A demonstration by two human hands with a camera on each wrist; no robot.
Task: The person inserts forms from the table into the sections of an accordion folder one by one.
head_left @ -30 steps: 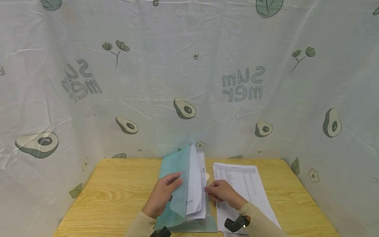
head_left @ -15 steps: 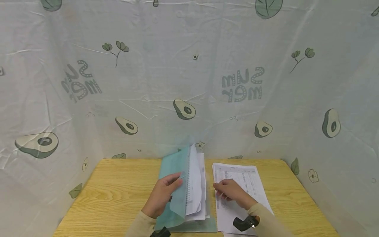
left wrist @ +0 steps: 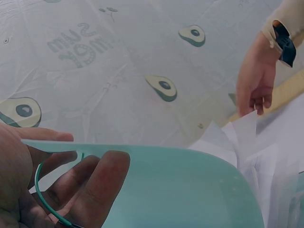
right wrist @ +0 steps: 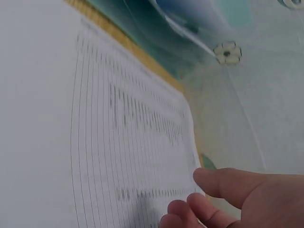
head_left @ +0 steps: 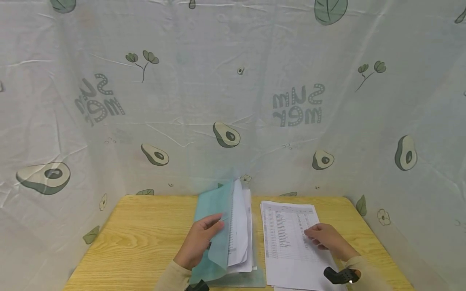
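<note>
Plainly, a light bench [head_left: 138, 242] with yellowish wood grain and rounded far corners fills the lower part of the head view. Pale sheeting [head_left: 255, 48] hangs behind it and along both sides, creased and faintly shiny, so that the bench sits in a three-sided enclosure. Avocado prints [head_left: 226, 134] are scattered over the sheeting, along with leaves, little flowers and grey lettering [head_left: 298, 105] that reads "summer" in mirror image.

Near the middle of the bench is a translucent teal folder [head_left: 211, 202], its back flat on the wood and its front cover tilted up. The white papers [head_left: 238, 238] inside lean with it, their edges fanned apart. The left hand [head_left: 200, 240] holds the cover by its edge, the grip closed with the thin plastic between thumb and fingers; a thin teal loop [left wrist: 40, 190] shows by the palm in the left wrist view.

Just to the right of the folder lies a stack of printed sheets [head_left: 287, 250], a ruled table on the top page. The right hand [head_left: 327, 238] is over the stack's right side, its grip loosely curled and holding nothing; whether the fingertips touch paper, I cannot tell. Beige sleeves [head_left: 174, 277] cover both forearms, with a black strap [head_left: 340, 275] at the right wrist.
</note>
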